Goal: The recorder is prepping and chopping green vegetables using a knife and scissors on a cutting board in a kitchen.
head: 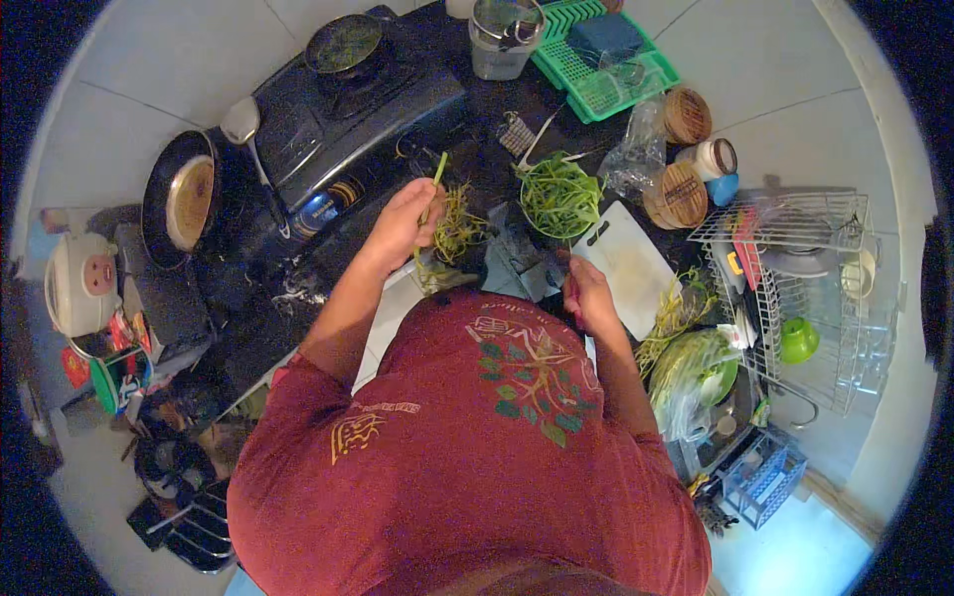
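Observation:
My left hand grips a green vegetable stem whose tip points up past the fingers. Beside and below it, a tangle of yellowish stems and roots lies on the dark counter. My right hand is closed around a small reddish-pink handle at the front of the counter; a dark shape extends from it, likely a knife blade, though it is hard to make out. Just above that hand, cut green leaves and stems fill a round bowl. A white cutting board lies to the right of the bowl.
A black gas stove with a pan stands at upper left. A green plastic dish rack is at the back. More yellowish stems lie by the board's right edge, near a sink and a wire rack.

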